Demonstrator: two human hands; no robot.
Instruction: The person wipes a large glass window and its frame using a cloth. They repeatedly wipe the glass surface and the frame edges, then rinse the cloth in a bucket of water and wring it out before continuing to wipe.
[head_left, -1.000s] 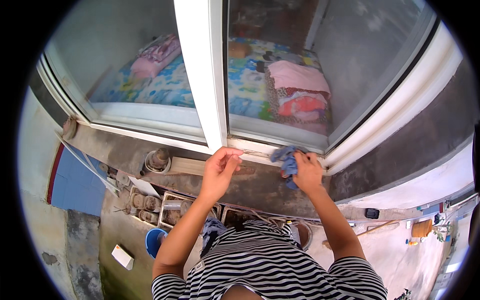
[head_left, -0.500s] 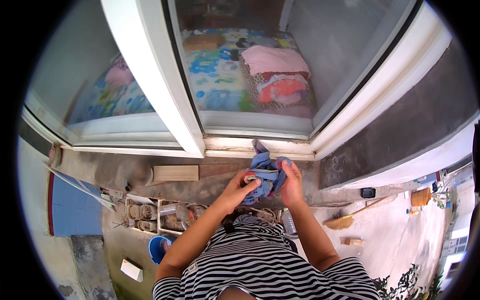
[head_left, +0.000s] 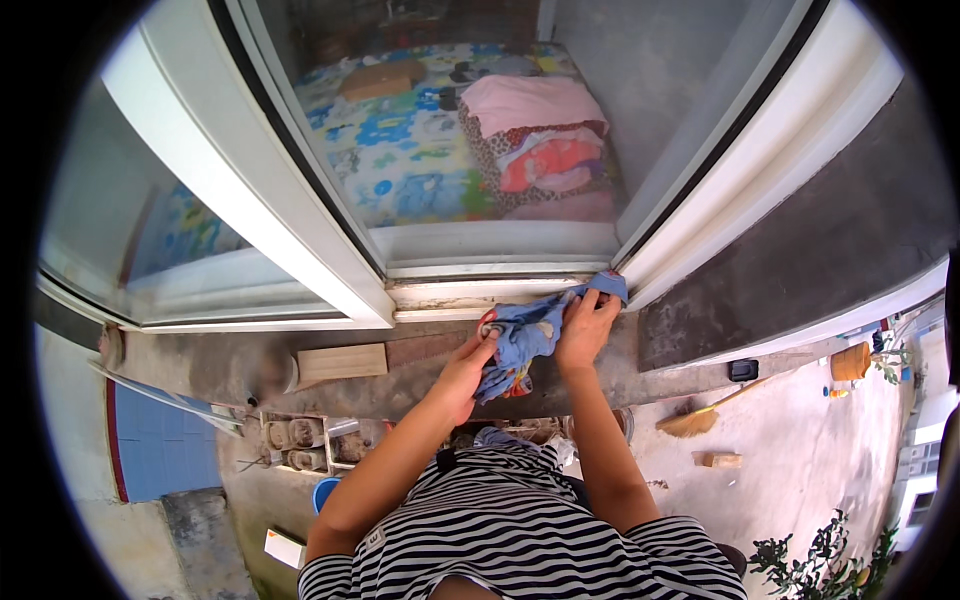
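Note:
A crumpled blue cloth [head_left: 528, 335] with red and patterned bits is stretched between my two hands above the outer sill. My left hand [head_left: 467, 372] grips its left end, the thumb on top. My right hand [head_left: 588, 332] pinches the other end and presses it to the right corner of the white window frame [head_left: 450, 295], at the foot of the glass pane. Some of my right fingertips are hidden by the cloth. Loose folds of it hang down between the hands.
Behind the glass lies a bed with a flowered sheet [head_left: 400, 200] and a folded pink blanket [head_left: 535, 105]. On the concrete sill [head_left: 420, 385] rests a wooden board [head_left: 342, 362]. Jars [head_left: 305, 433] stand below left. A broom [head_left: 690, 422] and a brick [head_left: 722, 460] are on the ground at right.
My right hand has carried its end of the cloth up and right to the frame's corner. The bunched cloth is now drawn out. My left hand has shifted slightly left, and the view has turned a little.

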